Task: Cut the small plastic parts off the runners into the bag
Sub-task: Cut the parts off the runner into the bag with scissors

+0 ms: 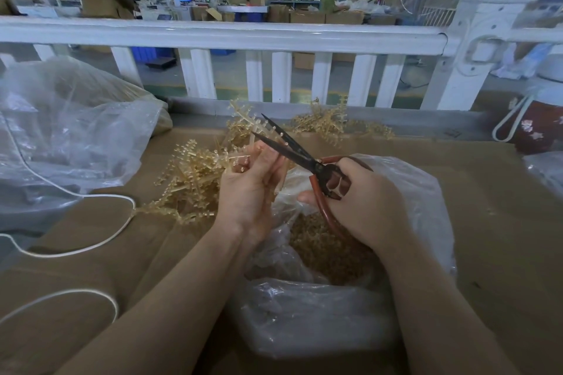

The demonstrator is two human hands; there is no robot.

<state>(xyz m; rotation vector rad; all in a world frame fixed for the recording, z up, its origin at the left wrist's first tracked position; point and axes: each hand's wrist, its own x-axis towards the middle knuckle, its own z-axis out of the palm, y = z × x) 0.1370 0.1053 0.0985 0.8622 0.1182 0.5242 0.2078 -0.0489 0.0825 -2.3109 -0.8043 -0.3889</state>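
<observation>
My left hand (249,189) holds a pale amber plastic runner (243,122) upright, small parts still on its branches. My right hand (359,201) grips black scissors with red-brown handles (292,149); the blades are apart around a branch of the runner, just above my left fingers. Below both hands a clear plastic bag (320,313) lies with its mouth wide, holding a heap of small amber parts (329,250). More runners (189,179) lie piled on the cardboard to the left of my left hand.
Brown cardboard (502,222) covers the table. A big crumpled clear bag (67,137) sits at the left, with a white cord (100,240) looping below it. More runners (329,125) lie at the back. A white railing (231,36) runs behind; a dark red pouch (536,128) at right.
</observation>
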